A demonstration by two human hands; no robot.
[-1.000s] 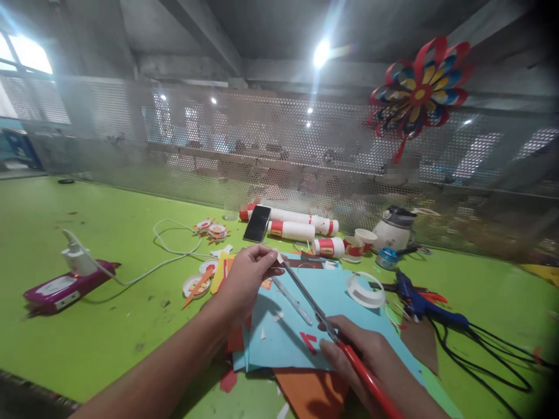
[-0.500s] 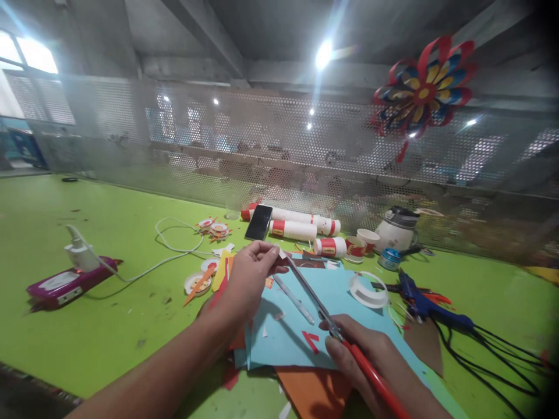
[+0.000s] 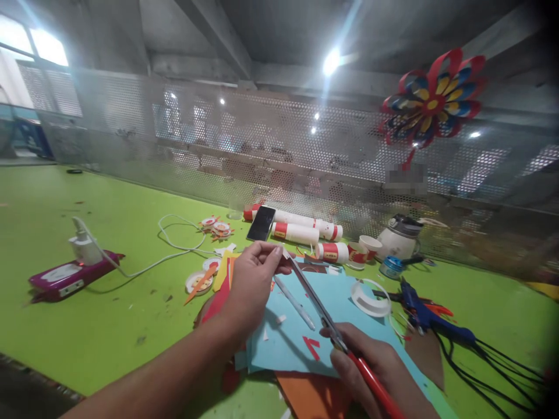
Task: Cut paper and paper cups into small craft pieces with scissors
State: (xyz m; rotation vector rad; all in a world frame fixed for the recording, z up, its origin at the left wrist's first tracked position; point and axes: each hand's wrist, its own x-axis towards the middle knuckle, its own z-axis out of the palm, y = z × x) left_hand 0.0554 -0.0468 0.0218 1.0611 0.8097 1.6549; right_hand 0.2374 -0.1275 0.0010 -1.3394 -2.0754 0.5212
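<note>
My left hand (image 3: 257, 276) pinches a small white paper piece (image 3: 285, 254) between thumb and fingers, above the light blue paper sheets (image 3: 279, 343). Its far fingers are partly hidden. My right hand (image 3: 371, 355) is closed around the red handles of long metal scissors (image 3: 312, 294). The blades point up and left, their tips at the white piece by my left fingertips. Under the blades a pale pen (image 3: 294, 302) lies on the blue sheets, with red paper scraps (image 3: 311, 347) and small white scraps nearby.
Behind the sheets are a phone (image 3: 262, 223), white-and-red paper cups (image 3: 332, 252) and a kettle (image 3: 398, 237). At right lie a white ring (image 3: 370, 298) and a blue glue gun (image 3: 432, 319) with black cables. A purple power strip (image 3: 72, 279) is at left.
The camera view has shifted slightly. Both hands hold nearly the same pose, with the scissor tips still at the white piece by my left fingertips.
</note>
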